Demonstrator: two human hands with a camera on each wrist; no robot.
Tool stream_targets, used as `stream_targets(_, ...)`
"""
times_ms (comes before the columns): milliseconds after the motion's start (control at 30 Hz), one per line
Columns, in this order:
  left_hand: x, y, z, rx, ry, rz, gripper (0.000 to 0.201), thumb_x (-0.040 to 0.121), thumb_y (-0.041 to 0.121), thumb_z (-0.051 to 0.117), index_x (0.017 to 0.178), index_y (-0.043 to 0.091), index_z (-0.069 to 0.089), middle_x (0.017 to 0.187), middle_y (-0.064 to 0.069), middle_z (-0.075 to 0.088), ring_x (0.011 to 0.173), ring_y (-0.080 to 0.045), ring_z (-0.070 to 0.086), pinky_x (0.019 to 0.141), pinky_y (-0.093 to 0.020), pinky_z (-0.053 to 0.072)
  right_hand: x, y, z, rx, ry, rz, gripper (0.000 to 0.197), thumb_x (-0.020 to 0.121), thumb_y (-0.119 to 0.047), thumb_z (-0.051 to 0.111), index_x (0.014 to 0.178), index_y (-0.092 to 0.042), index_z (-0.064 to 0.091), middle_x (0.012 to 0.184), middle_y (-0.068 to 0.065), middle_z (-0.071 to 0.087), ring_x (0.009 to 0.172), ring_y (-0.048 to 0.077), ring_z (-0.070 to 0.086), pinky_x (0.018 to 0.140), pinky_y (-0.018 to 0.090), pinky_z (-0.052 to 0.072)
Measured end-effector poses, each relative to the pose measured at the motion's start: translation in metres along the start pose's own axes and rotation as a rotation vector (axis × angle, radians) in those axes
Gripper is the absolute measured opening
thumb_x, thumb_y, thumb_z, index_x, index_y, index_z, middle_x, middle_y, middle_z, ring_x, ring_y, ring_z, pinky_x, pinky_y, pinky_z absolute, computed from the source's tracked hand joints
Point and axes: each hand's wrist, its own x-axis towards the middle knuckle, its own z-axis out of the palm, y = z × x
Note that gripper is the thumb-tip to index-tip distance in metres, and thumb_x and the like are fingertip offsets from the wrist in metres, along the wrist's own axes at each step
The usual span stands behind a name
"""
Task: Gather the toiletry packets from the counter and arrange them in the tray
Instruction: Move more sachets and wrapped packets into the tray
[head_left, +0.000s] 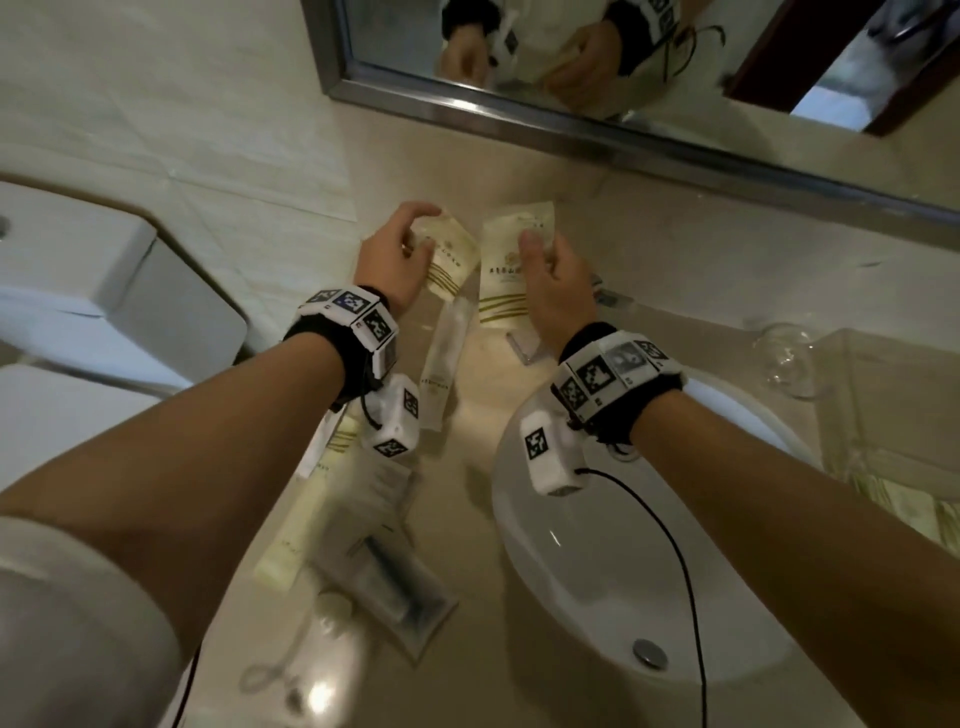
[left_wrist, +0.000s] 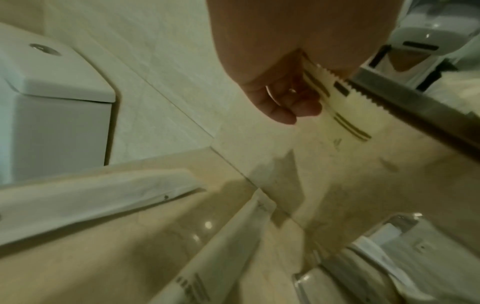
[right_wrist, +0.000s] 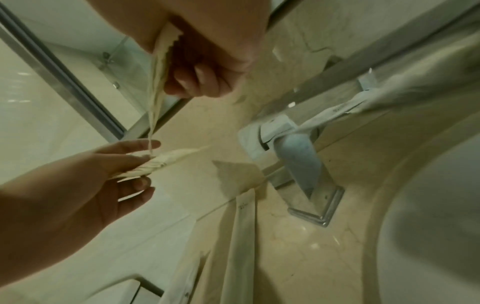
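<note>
My left hand holds a cream packet with gold stripes above the counter; the left wrist view shows the packet pinched under my curled fingers. My right hand grips a second, larger cream packet, seen edge-on as the packet in the right wrist view. A long narrow packet lies on the counter between my wrists. More packets and a clear-wrapped kit lie nearer me. The clear tray stands at the right, with packets inside.
A white basin sits below my right arm, with the tap behind it. A glass stands beside the tray. The mirror frame runs along the back. A toilet tank is at the left.
</note>
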Motion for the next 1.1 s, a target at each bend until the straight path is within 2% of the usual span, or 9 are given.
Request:
stream_targets(67,-0.009,0.016,0.002,-0.061,0.04,0.002,0.028,0.091,0.006,0.045,0.113,0.013,0.06,0.085,-0.003,0.051,0.066,-0.011,0.052,0.053,-0.006,0.043,-0.003,0.001,-0.014,0.038,0.042,0.001,0.027,0.097,-0.032,0.042,0.087,-0.01,0.054,0.076,0.004,0.058,0.071,0.02,0.058,0.071,0.037,0.054)
stream_targets(133,-0.019,0.035,0.006,-0.126,0.077,0.005,0.027,0.092,0.004,0.043,0.109,0.008,0.063,0.087,-0.005,0.055,0.062,-0.001,0.051,0.048,-0.004,0.041,-0.009,0.001,-0.034,0.071,0.079,0.012,0.027,0.097,-0.033,0.041,0.079,-0.015,0.051,0.074,0.004,0.058,0.072,0.022,0.058,0.072,0.043,0.054)
stream_targets(300,-0.046,0.084,0.028,-0.213,0.115,0.053,0.027,0.095,0.007,0.039,0.109,0.007,0.062,0.091,-0.007,0.056,0.062,-0.002,0.05,0.046,-0.005,0.039,-0.026,0.002,-0.1,0.083,0.146,0.029,0.04,0.101,-0.029,0.034,0.064,-0.019,0.045,0.061,-0.003,0.053,0.053,0.009,0.053,0.049,0.018,0.044)
stream_targets(500,-0.076,0.146,0.097,-0.212,0.034,0.12,0.028,0.094,0.006,0.038,0.107,0.011,0.063,0.091,-0.008,0.058,0.064,-0.002,0.051,0.049,-0.005,0.041,-0.046,0.028,-0.194,0.122,0.281,0.056,0.04,0.1,-0.03,0.034,0.064,-0.018,0.045,0.064,0.0,0.053,0.063,0.02,0.054,0.061,0.032,0.045)
stream_targets(767,-0.119,0.204,0.225,-0.241,-0.218,0.148,0.031,0.095,0.006,0.036,0.11,0.015,0.062,0.097,-0.009,0.061,0.068,-0.005,0.056,0.05,-0.009,0.045,-0.086,0.1,-0.325,-0.027,0.519,0.178,0.038,0.096,-0.022,0.043,0.059,-0.017,0.04,0.061,-0.003,0.042,0.057,0.011,0.039,0.055,0.025,0.032)
stream_targets(833,-0.131,0.212,0.256,-0.237,-0.275,0.144,0.031,0.094,0.006,0.037,0.108,0.016,0.063,0.095,-0.009,0.061,0.068,-0.005,0.055,0.049,-0.007,0.043,-0.102,0.127,-0.355,-0.005,0.573,0.263,0.025,0.094,-0.019,0.048,0.071,-0.012,0.051,0.068,0.001,0.05,0.062,0.013,0.046,0.055,0.024,0.038)
stream_targets(967,-0.154,0.221,0.301,-0.222,-0.325,0.133,0.03,0.094,0.004,0.037,0.111,0.01,0.062,0.092,-0.008,0.058,0.068,-0.008,0.055,0.046,-0.004,0.042,-0.136,0.183,-0.398,0.069,0.65,0.537,0.02,0.093,-0.016,0.05,0.08,-0.004,0.058,0.059,0.002,0.051,0.042,0.006,0.049,0.035,0.015,0.037)
stream_targets(1067,-0.165,0.22,0.325,-0.197,-0.348,0.134,0.029,0.093,0.004,0.039,0.111,0.009,0.061,0.094,-0.007,0.056,0.071,-0.014,0.056,0.049,-0.004,0.042,-0.152,0.219,-0.42,0.08,0.612,0.724,0.039,0.091,-0.004,0.045,0.129,0.003,0.05,0.057,0.004,0.052,0.047,0.012,0.048,0.033,0.018,0.037)
stream_targets(1100,-0.167,0.218,0.332,-0.188,-0.361,0.145,0.028,0.093,0.004,0.04,0.11,0.009,0.062,0.095,-0.009,0.056,0.073,-0.016,0.055,0.05,-0.004,0.042,-0.156,0.226,-0.424,0.076,0.573,0.778,0.044,0.091,0.0,0.044,0.135,0.003,0.044,0.054,0.004,0.054,0.047,0.013,0.046,0.034,0.019,0.037)
